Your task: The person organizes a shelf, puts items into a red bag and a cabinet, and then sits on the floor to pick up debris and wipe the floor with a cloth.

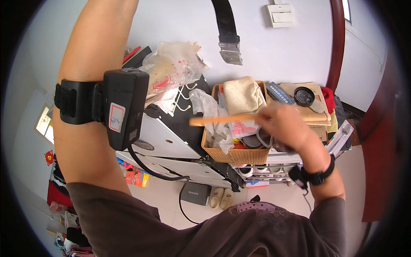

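My right hand (282, 124) is closed around one end of a long, narrow, orange-brown stick (222, 120), which looks wooden. Motion smears both, so I cannot make out the stick's exact kind. It points left, level, above a wicker basket (239, 157). Inside the basket are a folded cream cloth (244, 95), crumpled whitish plastic (222, 139) and dark round items (251, 141). My left arm (83, 150) reaches up past the top edge, so its hand is out of view. A black device (126, 109) is strapped to that arm.
Right of the basket lie cardboard (314, 113) and a round black dish (304, 97). A clear plastic bag (171, 64) sits on the cabinet at left. A black belt (227, 30) hangs on the wall. Below are a shoe rack (274, 170), beige clogs (221, 198) and a grey box (195, 193).
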A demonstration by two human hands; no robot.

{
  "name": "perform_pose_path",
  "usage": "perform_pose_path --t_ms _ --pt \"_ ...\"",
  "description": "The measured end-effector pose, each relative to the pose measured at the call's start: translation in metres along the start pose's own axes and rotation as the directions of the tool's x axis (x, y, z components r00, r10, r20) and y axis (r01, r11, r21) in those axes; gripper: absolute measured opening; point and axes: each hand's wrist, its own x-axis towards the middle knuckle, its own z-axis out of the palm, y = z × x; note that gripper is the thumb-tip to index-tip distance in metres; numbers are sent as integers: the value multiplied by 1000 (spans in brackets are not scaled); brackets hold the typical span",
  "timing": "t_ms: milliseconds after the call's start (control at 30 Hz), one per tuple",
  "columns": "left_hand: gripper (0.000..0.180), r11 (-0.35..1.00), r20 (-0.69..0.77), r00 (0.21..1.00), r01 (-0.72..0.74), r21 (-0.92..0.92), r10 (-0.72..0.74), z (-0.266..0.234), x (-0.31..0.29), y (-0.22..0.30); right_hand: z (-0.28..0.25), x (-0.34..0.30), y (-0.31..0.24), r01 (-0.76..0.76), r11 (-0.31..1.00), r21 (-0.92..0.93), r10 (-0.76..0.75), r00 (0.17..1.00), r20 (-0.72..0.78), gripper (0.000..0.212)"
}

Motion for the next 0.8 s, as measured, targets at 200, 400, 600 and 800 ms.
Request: perform_pose_path --t_ms 200,400,600,800 --pt "18 997 230 973 27 -68 -11 14 -41 -45 39 -72 12 124 988 -94 -119 991 63 12" --pt "22 953 278 960 -120 279 39 -1 -85 -72 42 -76 7 101 994 -44 -100 994 34 12" --pt "25 899 356 934 -156 409 0 -10 -107 -67 44 -79 6 96 995 -35 -96 995 -1 11" --pt "28 565 353 480 427 707 -804 -42 -175 -101 44 -80 9 92 994 -54 -92 996 -3 12"
